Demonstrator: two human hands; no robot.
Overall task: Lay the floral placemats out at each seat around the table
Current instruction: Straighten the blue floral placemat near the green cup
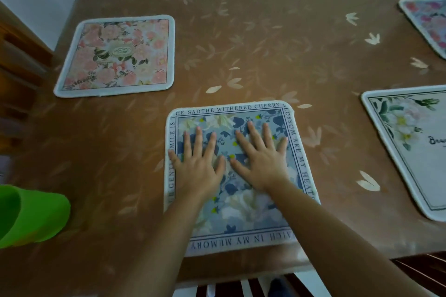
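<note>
Both hands flat on the blue floral placemat (241, 202)

Left hand (199, 166) and right hand (261, 161) lie side by side, fingers spread apart, at lower centre of the brown bench (241, 43); a pink placemat (115, 55) lies upper left, a white placemat (415, 147) right.

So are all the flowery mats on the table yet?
Four show. The pink mat, the white mat and a far mat already lie flat. The left hand and right hand press flat on the blue mat at the near edge. Whether more seats remain beyond view, I cannot tell.
</note>
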